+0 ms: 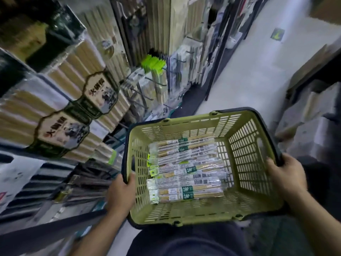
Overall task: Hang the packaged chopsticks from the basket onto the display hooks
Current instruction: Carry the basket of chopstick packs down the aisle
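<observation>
A green plastic basket (245, 157) with a dark rim is held in front of me over the aisle floor. Several clear packs of chopsticks (186, 169) lie flat on its bottom, with green labels and barcodes facing up. My left hand (120, 193) grips the basket's left rim, thumb inside. My right hand (286, 178) grips the right rim. Display hooks (142, 93) stick out from the shelving at left centre, some bare, some carrying packs.
Large boxed chopstick sets (73, 115) fill the shelves on the left. Green-topped packs (153, 63) hang further down the rack. Cardboard boxes (313, 115) stand on the right of the pale aisle floor (258, 58). My knee shows below the basket.
</observation>
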Demonstrator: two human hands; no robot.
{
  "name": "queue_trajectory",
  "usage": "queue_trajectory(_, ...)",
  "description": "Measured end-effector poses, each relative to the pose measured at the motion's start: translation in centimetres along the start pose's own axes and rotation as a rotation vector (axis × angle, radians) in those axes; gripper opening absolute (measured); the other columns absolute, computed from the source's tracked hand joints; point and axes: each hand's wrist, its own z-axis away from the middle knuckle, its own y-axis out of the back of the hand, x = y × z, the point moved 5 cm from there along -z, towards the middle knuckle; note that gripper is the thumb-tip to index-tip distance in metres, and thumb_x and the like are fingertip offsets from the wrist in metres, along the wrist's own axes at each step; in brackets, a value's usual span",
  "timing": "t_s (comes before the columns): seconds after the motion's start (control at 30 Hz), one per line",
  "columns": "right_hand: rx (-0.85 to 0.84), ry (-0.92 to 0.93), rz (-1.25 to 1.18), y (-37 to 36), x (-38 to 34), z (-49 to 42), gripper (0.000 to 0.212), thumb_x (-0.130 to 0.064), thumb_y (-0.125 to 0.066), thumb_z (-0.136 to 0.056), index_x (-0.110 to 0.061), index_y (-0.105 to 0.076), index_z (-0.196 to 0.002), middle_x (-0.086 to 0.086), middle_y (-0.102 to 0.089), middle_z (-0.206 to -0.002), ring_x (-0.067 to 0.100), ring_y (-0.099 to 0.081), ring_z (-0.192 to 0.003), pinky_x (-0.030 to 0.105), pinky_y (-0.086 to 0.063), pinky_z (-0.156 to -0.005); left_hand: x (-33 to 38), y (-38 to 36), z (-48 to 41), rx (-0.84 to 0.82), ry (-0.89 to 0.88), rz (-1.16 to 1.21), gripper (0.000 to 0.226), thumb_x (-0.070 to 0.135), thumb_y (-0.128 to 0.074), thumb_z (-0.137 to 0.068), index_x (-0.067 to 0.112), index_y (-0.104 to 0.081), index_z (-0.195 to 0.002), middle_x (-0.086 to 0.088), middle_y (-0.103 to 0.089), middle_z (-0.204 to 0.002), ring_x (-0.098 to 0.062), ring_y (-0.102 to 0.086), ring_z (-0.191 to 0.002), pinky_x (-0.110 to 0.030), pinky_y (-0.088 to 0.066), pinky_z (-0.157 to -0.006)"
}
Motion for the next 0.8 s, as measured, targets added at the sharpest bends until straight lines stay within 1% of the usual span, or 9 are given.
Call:
queue_trajectory(0.13,-0.056,0.058,0.016,-0.8,-3.4,-5.6,0.014,-0.043,-0.059,-0.093,-0.030,-0.060,-0.097,-0.001,-0.071,-0.083,0.021,-0.071,-0.073,0.045,-0.061,-0.063,2.3,-1.1,-1.5,0.056,0.070,0.023,0.036,0.045,-0.054,-0.102,0.014,-0.059,-0.084,-0.009,-0.064,-0.076,-0.029,-0.062,-0.069,-0.039,-0.047,-0.062)
queue_trajectory(0.27,-0.116,0.131,0.055,-2.0,-5.8,-11.0,0.013,-0.035,-0.060,-0.097,-0.022,-0.062,-0.098,0.003,-0.071,-0.078,0.021,-0.070,-0.068,0.039,-0.059,-0.057,3.3,-3.2,-2.3,0.088,0.147,0.050,0.028,0.042,-0.056,-0.102,0.016,-0.063,-0.094,-0.010,-0.069,-0.083,-0.034,-0.066,-0.080,-0.040,-0.047,-0.068)
queue_trajectory(0.33,-0.164,0.180,0.082,-3.0,-6.9,-13.8,0.013,-0.031,-0.061,-0.098,-0.019,-0.061,-0.092,0.004,-0.069,-0.074,0.022,-0.068,-0.064,0.035,-0.055,-0.055,3.2,-4.4,-2.0,0.133,0.211,0.063,0.031,0.044,-0.057,-0.101,0.016,-0.061,-0.089,-0.009,-0.068,-0.079,-0.033,-0.066,-0.077,-0.041,-0.048,-0.066)
queue_trajectory(0.43,-0.226,0.256,0.105,-4.8,-8.5,-18.0,0.020,-0.025,-0.064,-0.098,-0.019,-0.055,-0.081,-0.003,-0.064,-0.066,0.008,-0.061,-0.055,0.022,-0.041,-0.045,3.1,-5.7,-1.0,0.230,0.314,0.098,0.030,0.041,-0.060,-0.100,0.017,-0.058,-0.083,-0.005,-0.063,-0.073,-0.025,-0.061,-0.067,-0.037,-0.048,-0.061)
queue_trajectory(0.5,-0.286,0.284,0.123,-6.4,-9.5,-20.7,0.025,-0.023,-0.064,-0.098,-0.016,-0.052,-0.077,-0.002,-0.062,-0.062,0.007,-0.059,-0.051,0.024,-0.041,-0.041,3.7,-6.7,-0.1,0.302,0.367,0.103,0.025,0.043,-0.058,-0.100,0.022,-0.060,-0.087,0.003,-0.062,-0.072,-0.014,-0.055,-0.062,-0.030,-0.043,-0.057)
queue_trajectory(0.6,-0.415,0.289,0.177,-8.5,-11.0,-23.9,0.022,-0.025,-0.062,-0.098,-0.014,-0.052,-0.081,0.012,-0.064,-0.070,0.029,-0.063,-0.063,0.040,-0.053,-0.058,6.1,-7.6,1.5,0.394,0.413,0.127,0.020,0.039,-0.059,-0.101,0.026,-0.057,-0.086,0.010,-0.061,-0.066,-0.005,-0.053,-0.058,-0.021,-0.040,-0.055)
queue_trajectory(0.67,-0.475,0.342,0.246,-9.2,-11.5,-25.7,0.022,-0.029,-0.059,-0.098,-0.013,-0.053,-0.083,0.011,-0.065,-0.071,0.032,-0.064,-0.065,0.045,-0.054,-0.062,7.3,-8.2,2.8,0.431,0.450,0.154,0.021,0.038,-0.058,-0.102,0.024,-0.059,-0.086,0.008,-0.063,-0.067,-0.009,-0.058,-0.061,-0.025,-0.041,-0.054)
queue_trajectory(0.73,-0.500,0.390,0.249,-9.6,-12.5,-27.3,0.023,-0.032,-0.057,-0.097,-0.013,-0.055,-0.085,0.009,-0.067,-0.071,0.032,-0.065,-0.064,0.049,-0.057,-0.062,8.3,-9.0,4.1,0.487,0.491,0.180,0.033,0.039,-0.058,-0.101,0.017,-0.057,-0.078,0.000,-0.061,-0.062,-0.020,-0.060,-0.058,-0.031,-0.040,-0.050)
queue_trajectory(0.8,-0.492,0.440,0.259,-10.2,-12.8,-29.1,0.023,-0.033,-0.058,-0.096,-0.013,-0.054,-0.084,0.008,-0.067,-0.070,0.031,-0.066,-0.062,0.049,-0.058,-0.061,9.0,-10.3,5.7,0.541,0.554,0.207,0.037,0.040,-0.059,-0.100,0.016,-0.054,-0.073,-0.003,-0.060,-0.057,-0.021,-0.060,-0.053,-0.032,-0.040,-0.047)
